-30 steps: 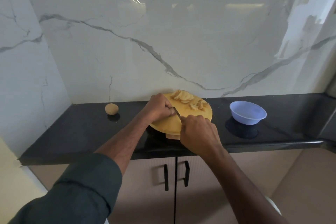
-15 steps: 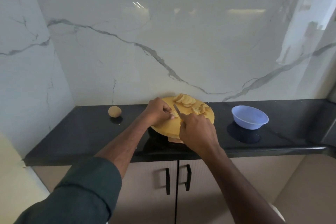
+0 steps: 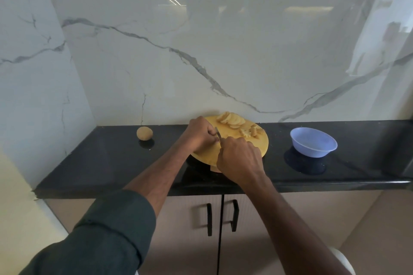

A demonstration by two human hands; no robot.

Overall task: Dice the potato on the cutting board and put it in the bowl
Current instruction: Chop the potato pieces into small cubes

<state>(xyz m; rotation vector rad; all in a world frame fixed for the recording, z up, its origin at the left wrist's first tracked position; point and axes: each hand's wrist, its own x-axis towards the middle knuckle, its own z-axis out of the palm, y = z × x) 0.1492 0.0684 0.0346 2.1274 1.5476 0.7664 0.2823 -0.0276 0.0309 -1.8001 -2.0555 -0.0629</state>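
Blue bowl [image 3: 313, 142] bare inside, beside cutting board [image 3: 263, 143].

Both hands meet over the near part of the board [image 3: 263, 147], the left hand [image 3: 199, 134] just left of the right hand [image 3: 240, 158], the knife [image 3: 218, 135] between them. Beyond the hands, slices [image 3: 230, 119] lie on the board's far side, cut pieces [image 3: 251, 133] beside them. A whole potato [image 3: 144, 133] sits well left of the left hand; the bowl [image 3: 313, 142] stands right of the right hand, all on the counter [image 3: 100, 163].
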